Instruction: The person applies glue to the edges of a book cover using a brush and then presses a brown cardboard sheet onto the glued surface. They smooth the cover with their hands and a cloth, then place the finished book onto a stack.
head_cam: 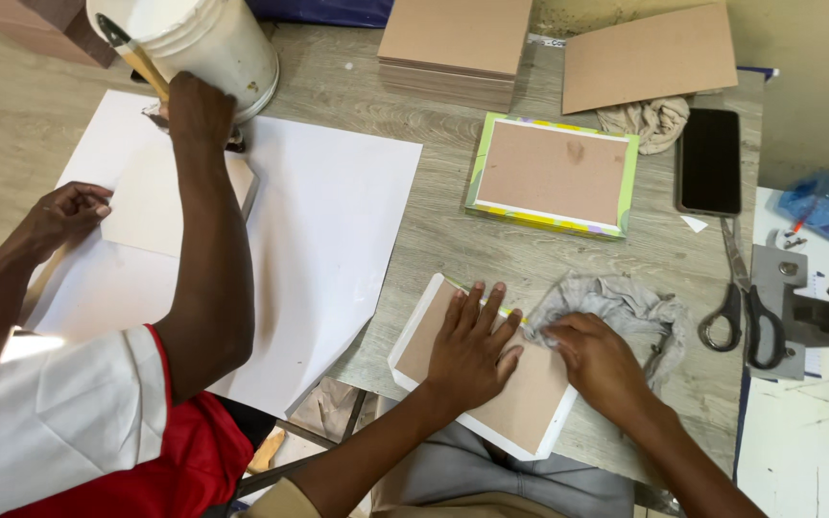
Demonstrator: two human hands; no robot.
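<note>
My left hand (470, 345) lies flat, fingers spread, pressing the white-bordered board (491, 388) at the near edge of the table (434, 230). My right hand (595, 357) is loosely curled, fingertips on the grey rag (616, 307) against the board's right edge; nothing is gripped. Judgement: board stiff, light, thin, apt to slide on the wood; best held by its edges. Rag soft and limp. A co-worker's hand (199, 107) holds a brush (134, 56) by the white bucket (194, 38).
</note>
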